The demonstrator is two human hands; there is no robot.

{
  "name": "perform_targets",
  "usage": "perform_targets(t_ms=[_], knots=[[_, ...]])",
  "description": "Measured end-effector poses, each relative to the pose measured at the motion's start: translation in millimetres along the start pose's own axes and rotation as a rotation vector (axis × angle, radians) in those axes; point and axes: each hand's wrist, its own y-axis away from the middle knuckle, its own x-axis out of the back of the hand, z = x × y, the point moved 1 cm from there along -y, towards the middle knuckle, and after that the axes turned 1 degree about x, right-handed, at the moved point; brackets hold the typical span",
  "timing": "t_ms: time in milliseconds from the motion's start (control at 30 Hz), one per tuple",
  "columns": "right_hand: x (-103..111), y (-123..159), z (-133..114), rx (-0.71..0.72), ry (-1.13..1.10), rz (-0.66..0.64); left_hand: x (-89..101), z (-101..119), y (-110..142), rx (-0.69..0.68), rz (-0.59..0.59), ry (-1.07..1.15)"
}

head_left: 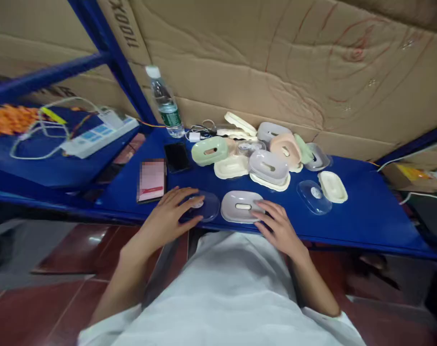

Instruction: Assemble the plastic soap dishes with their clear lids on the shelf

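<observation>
Near the table's front edge lies a clear plastic oval lid-like piece (212, 207) with a white round mark. My left hand (175, 211) rests over its left side, fingers spread and touching it. Just right of it sits a pale grey oval soap dish (231, 207) with a cream insert showing through its middle slot. My right hand (278, 223) has its fingers apart, with the fingertips on the dish's right end. Farther right, another clear oval piece (314, 205) lies beside a cream oval tray (333, 187).
Behind is a pile of soap dish parts, including a green dish (209, 151), a grey dish (269, 166) and a peach dish (286, 148). Two phones, one lit (151, 180) and one dark (177, 157), lie left. A water bottle (168, 110) stands by the cardboard wall (240, 62).
</observation>
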Motion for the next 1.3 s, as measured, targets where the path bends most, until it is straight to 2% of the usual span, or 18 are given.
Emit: perform_targets(t_ms=[133,233,300,433,500,567,700,833,933,1000,1167,1300], knots=[[1.1,1.2,0.4,-0.012,-0.029,-0.007,1.0,-3.2,15.0,0.037,-0.141,0.069],[1.1,1.2,1.0,-0.021,-0.04,-0.008,-1.3,-3.7,23.5,0.026,-0.187,0.092],[1.0,0.8,1.3,-0.029,-0.042,-0.005,-1.0,-4.1,27.2,0.029,-0.136,0.103],[-0.4,1.2,1.4,-0.055,-0.058,-0.036,8.4,4.9,23.4,0.051,0.105,0.187],[-2.5,3.2,1.7,-0.107,-0.075,-0.037,10.4,18.9,11.2,0.045,0.211,0.241],[-5.1,6.5,2.8,-0.169,-0.102,0.012,3.2,37.4,-9.0,0.007,0.239,0.263],[-7.0,12.0,5.7,-0.192,-0.154,0.131,-34.0,69.9,-56.2,-0.167,0.204,0.174],[-4.0,8.6,6.7,-0.175,-0.145,0.048,-63.1,78.0,-76.5,-0.19,0.111,0.12],[-2.6,4.2,6.3,-0.169,-0.128,-0.02,-65.5,72.9,-69.8,-0.229,0.043,0.121],[-3.0,2.9,6.1,-0.169,-0.13,-0.003,-62.5,67.7,-62.2,-0.248,0.015,0.152],[-4.3,3.6,6.1,-0.226,-0.156,0.126,-58.8,55.4,-54.4,-0.127,-0.01,0.265],[-2.6,3.6,6.4,-0.241,-0.176,0.108,-61.2,51.9,-56.9,-0.077,-0.111,0.335]])
